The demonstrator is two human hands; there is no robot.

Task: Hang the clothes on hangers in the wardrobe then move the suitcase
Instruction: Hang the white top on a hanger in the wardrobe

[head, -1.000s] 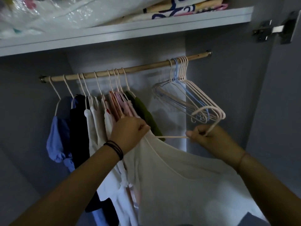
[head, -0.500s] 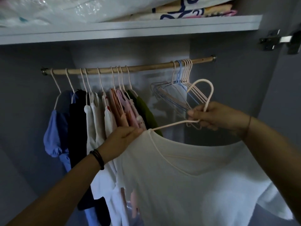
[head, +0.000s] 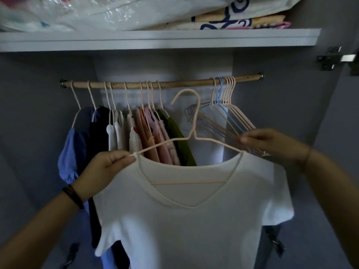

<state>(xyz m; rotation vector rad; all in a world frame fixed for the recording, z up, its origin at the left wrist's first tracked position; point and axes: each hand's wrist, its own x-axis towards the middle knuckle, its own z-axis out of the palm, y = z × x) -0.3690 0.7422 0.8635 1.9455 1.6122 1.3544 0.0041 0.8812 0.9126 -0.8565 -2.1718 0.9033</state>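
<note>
My left grip (head: 108,164) pinches the white shirt (head: 184,220) at its left shoulder; my right grip (head: 272,144) clasps the pink hanger (head: 193,135) at its right arm, hook just below the rail (head: 174,83).

I see a plain white T-shirt (head: 194,220) on a pale pink hanger (head: 193,132). On the tan wooden rod (head: 174,83) hang a blue garment (head: 71,152), a black garment (head: 99,133), peach and pink garments (head: 155,136) and an olive green garment (head: 177,136). One light blue hanger (head: 220,90) shows among pink ones. The folded cloth (head: 242,18) on the shelf is cream with navy print.

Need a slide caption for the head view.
The left hand and right hand hold a white T-shirt on a hanger, hook not yet on the rail.
</note>
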